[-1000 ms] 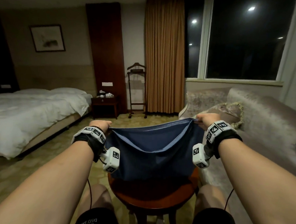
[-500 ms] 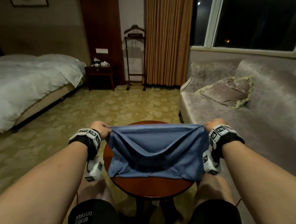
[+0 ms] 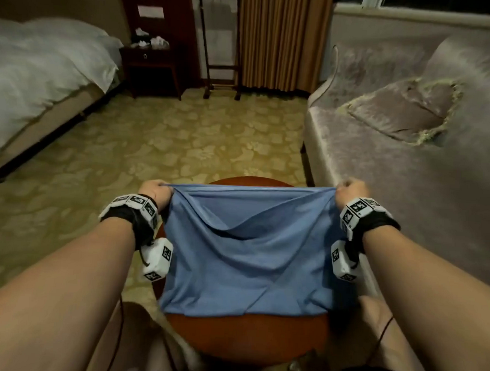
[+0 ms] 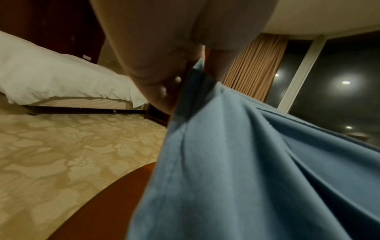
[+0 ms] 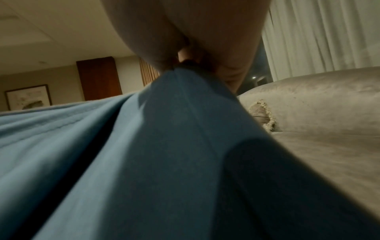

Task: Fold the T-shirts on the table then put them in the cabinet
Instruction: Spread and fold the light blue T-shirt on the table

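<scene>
A blue T-shirt (image 3: 245, 259) is stretched between my two hands over the round red-brown table (image 3: 244, 335). My left hand (image 3: 157, 190) grips its far left corner, and my right hand (image 3: 351, 191) grips its far right corner. The cloth sags in the middle and its near edge lies on the tabletop. The left wrist view shows my fingers (image 4: 162, 84) curled round the bunched blue T-shirt (image 4: 246, 170) above the table (image 4: 107, 211). In the right wrist view the T-shirt (image 5: 144, 154) runs up into my closed right hand (image 5: 193, 53). No cabinet is seen.
A grey velvet sofa (image 3: 408, 179) with a fringed cushion (image 3: 404, 111) stands right beside the table. A white bed (image 3: 39, 75) lies at the left, with a dark nightstand (image 3: 152, 64) behind it. Patterned carpet (image 3: 169, 141) stretches ahead. My knees flank the table.
My hands have come down and forward with the shirt, so its lower part now lies on the table. The head view has tilted downward, and the window has left the frame.
</scene>
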### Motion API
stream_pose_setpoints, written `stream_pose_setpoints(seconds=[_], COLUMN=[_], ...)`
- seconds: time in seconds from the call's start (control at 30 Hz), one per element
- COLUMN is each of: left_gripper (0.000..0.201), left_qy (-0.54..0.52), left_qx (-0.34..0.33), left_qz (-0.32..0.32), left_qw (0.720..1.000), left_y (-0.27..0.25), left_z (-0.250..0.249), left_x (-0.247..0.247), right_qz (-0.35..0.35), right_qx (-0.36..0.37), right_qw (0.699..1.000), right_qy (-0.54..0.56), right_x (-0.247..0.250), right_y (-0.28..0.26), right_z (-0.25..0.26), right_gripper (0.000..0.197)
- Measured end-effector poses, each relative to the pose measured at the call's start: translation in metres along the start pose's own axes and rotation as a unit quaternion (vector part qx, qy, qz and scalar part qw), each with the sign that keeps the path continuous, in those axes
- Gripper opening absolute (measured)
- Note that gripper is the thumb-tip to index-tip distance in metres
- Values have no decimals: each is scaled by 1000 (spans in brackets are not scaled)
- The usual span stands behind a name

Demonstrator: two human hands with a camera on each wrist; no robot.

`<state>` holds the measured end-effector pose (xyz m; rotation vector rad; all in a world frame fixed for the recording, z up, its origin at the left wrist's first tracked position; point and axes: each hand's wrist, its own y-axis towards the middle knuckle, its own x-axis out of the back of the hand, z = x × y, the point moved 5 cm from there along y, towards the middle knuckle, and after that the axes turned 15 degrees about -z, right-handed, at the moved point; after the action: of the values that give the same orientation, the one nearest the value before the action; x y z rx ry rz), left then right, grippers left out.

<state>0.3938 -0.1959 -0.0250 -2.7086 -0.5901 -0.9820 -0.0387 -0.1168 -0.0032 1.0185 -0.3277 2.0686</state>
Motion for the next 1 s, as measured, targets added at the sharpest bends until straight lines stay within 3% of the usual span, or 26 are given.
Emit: stream_pose_setpoints(seconds=[0.23, 0.37, 0.43, 0.5, 0.57, 0.67, 0.77, 0.87, 1.0], left_gripper=[31, 22, 15, 26, 30, 40, 33, 22, 26], left_qy=[63, 59, 72, 82, 133, 239, 298, 318, 333], left_qx=[31, -5, -42, -72, -116, -202, -258, -281, -287], left_qz=[-25, -60, -18, 40, 98, 155, 149, 125, 131], left_qw=[997, 996, 996, 993, 979, 937, 907, 897, 889], left_y=[68, 85, 83, 76, 66, 55, 53, 54, 56], left_z=[1, 7, 10, 10, 7, 4, 4, 5, 6], left_x=[-59, -85, -102, -117, -128, -135, -139, -137, -129], right_qz=[34, 51, 52, 80, 129, 178, 189, 194, 172], right_qx=[-12, -2, 22, 53, 75, 100, 131, 167, 193], right_qw=[999, 998, 997, 994, 986, 972, 963, 951, 946], right_qy=[-17, -39, -49, -61, -80, -120, -144, -172, -197], right_x=[-74, -111, -122, -133, -143, -153, -153, -152, -155], right_y=[59, 75, 73, 67, 59, 52, 53, 57, 62], right_z=[12, 3, 3, 5, 4, -4, -8, -9, -15], right_gripper=[21, 26, 25, 24, 22, 21, 20, 26, 29])
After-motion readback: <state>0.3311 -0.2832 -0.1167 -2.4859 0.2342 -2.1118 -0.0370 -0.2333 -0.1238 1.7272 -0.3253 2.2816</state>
